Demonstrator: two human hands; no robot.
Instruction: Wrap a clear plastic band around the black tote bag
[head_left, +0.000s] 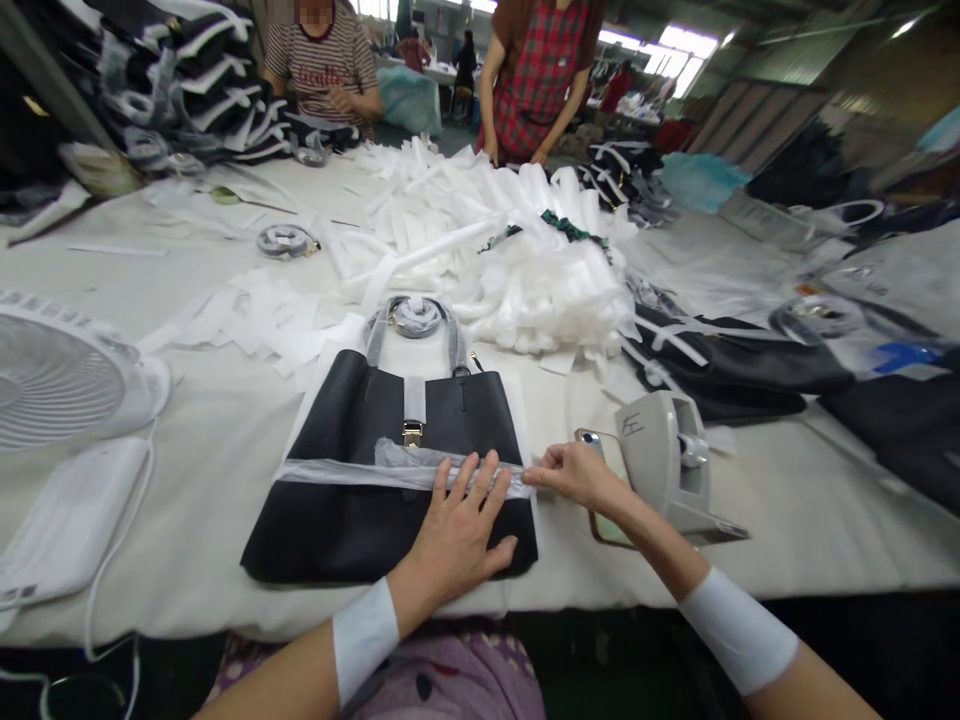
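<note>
A black handbag (352, 520) lies flat on the white table (217, 470) in front of me, its grey handles wrapped at the top. A clear plastic strip (337, 472) runs across the bag's middle. My left hand (459, 530) rests flat on the bag, fingers spread over the strip's right part. My right hand (574, 472) pinches the strip's right end at the bag's edge. Both wrists wear white bands.
A grey tape dispenser (671, 455) and a phone (604, 480) lie right of the bag. A white fan (52, 375) stands at left. A heap of white wrapping (510, 250) fills the middle. Black bags (742, 365) lie at right. Two people stand at the far side.
</note>
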